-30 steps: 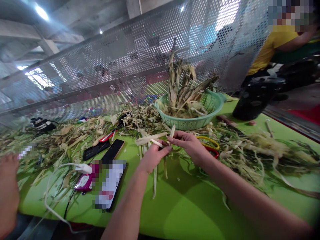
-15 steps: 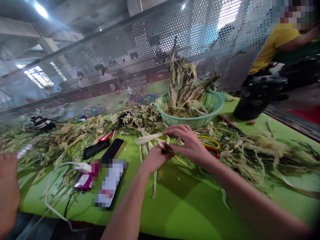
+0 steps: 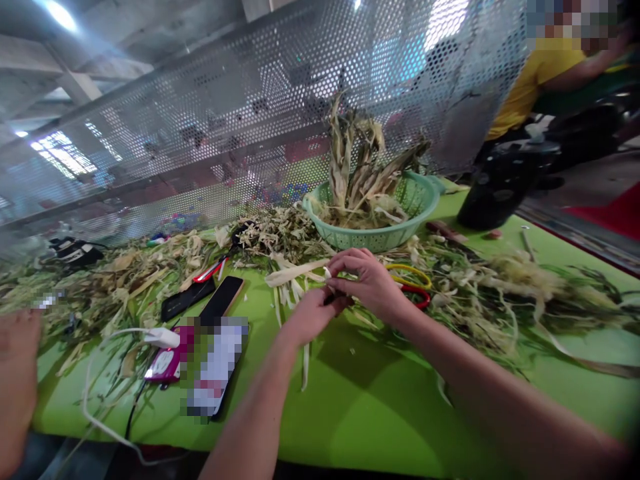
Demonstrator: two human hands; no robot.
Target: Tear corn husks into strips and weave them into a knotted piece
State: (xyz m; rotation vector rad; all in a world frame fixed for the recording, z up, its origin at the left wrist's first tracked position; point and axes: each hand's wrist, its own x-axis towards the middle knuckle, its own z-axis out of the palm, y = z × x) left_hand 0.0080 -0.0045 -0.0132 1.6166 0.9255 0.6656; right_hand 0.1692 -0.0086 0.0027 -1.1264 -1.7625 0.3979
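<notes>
My left hand [image 3: 317, 312] is closed around a bundle of pale dried corn husk strips [image 3: 296, 274] just above the green table. The strips fan out to the left, and one hangs below the hand. My right hand [image 3: 369, 279] meets it from the right, thumb and fingers pinching a small white bit of husk [image 3: 327, 273] at the top of the bundle. The fingers hide most of the held part. Beside my right wrist lie a yellow loop [image 3: 411, 275] and a red loop [image 3: 419, 295], possibly scissor handles.
Behind my hands stands a green plastic basket [image 3: 370, 235] holding dried husks. Husk scraps [image 3: 145, 267] spread left and right. Phones [image 3: 223, 300] and a pink power bank [image 3: 167, 360] lie left. A black tumbler [image 3: 505, 187] stands right. Another person's arm [image 3: 17, 380] is far left.
My right fingers have closed in on the top of the husk bundle, and a white bit now shows between them. The view has shifted slightly; the other objects stay put.
</notes>
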